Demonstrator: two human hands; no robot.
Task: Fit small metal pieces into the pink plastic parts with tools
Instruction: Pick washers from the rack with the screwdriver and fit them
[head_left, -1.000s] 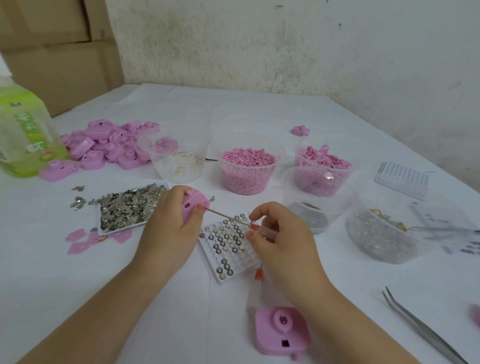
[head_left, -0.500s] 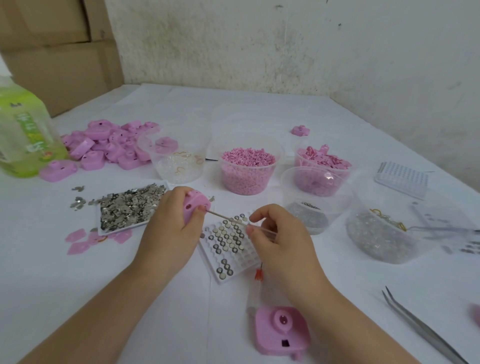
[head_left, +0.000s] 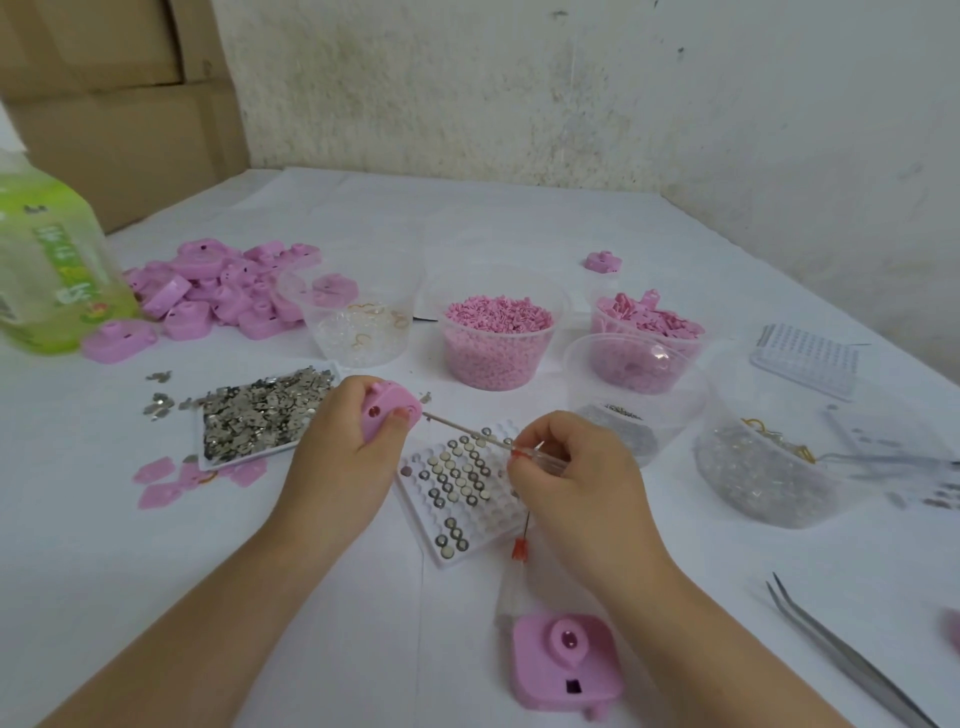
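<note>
Very little has moved over the last second, and that says something in itself. The left hand still grips a pink plastic part just above the worktop, fingers curled round its body and the thumb pressed on its face. The right hand still pinches the clear handle of a slim driver-like tool between thumb and fingertips. The tool's thin metal shaft runs left from that pinch, and its tip sits at the right edge of the held part, just as it did a moment ago. The two hands are apart and joined only by the tool. Because the tip has held at the same spot and has not pulled away, the person is probably in the middle of seating or fastening a piece there, not fetching a new one. Whether a metal piece is already inside is too small to tell. Under the shaft lies a white cell tray partly filled with round metal pieces, which looks like the supply for the next fit. Another pink part lies on the worktop near the right forearm, and a heap of pink parts waits at the far left. Tweezers lie unused at the right edge.
</note>
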